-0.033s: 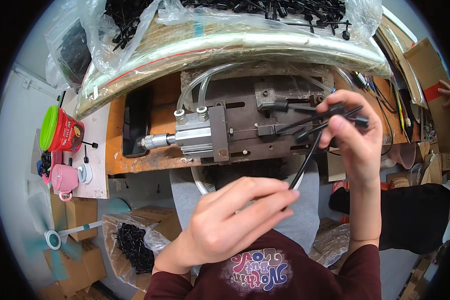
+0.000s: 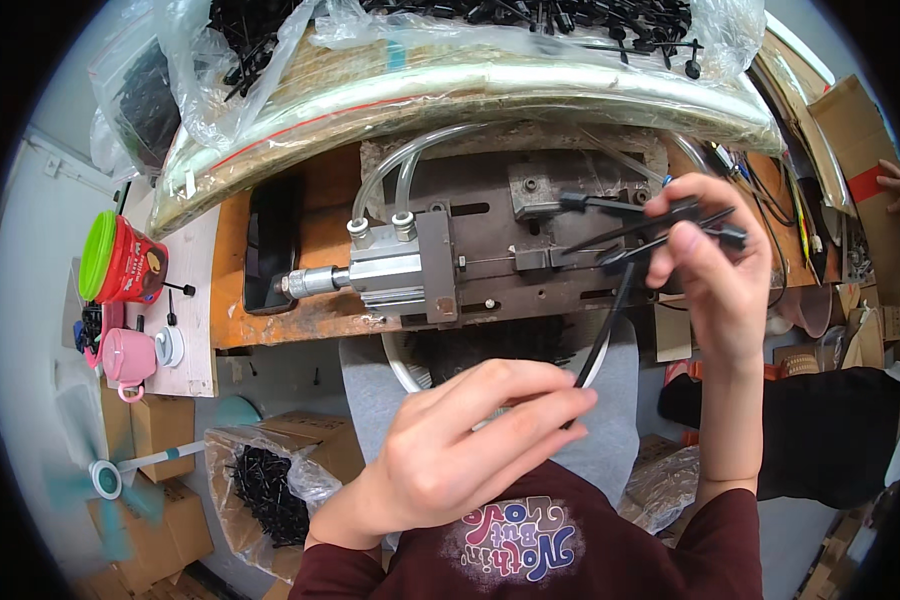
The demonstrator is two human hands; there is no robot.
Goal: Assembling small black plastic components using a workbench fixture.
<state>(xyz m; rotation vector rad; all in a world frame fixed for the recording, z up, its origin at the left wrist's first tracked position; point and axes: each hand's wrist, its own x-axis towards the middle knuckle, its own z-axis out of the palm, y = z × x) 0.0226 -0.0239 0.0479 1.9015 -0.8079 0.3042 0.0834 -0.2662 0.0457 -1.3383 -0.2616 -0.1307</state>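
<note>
My right hand (image 2: 715, 260) is raised over the right side of a metal fixture, its thumb and fingers closed round several thin black plastic rods with knobbed ends (image 2: 574, 201). They fan out leftward from the grip. One more black rod (image 2: 604, 335) slants down from that bunch to my left hand (image 2: 470, 430), whose thumb and fingertips pinch its lower end. Behind the hands, a silver pneumatic cylinder (image 2: 388, 275) is mounted on the dark metal base plate (image 2: 490, 225). A small block (image 2: 532, 259) sits in line with its thin pin.
Clear hoses (image 2: 378, 180) arch behind the cylinder. A phone (image 2: 272, 240) lies left on the wooden bench. Beyond, a plastic-covered ledge (image 2: 470, 85) bears many black parts. A red tub (image 2: 130, 262) and pink cup (image 2: 128, 357) stand left; a bag of black parts (image 2: 268, 495) is below.
My right hand and its bunch of rods have shifted slightly to the right. The rod's lower end shows more below my left fingertips, and my left hand has barely moved.
</note>
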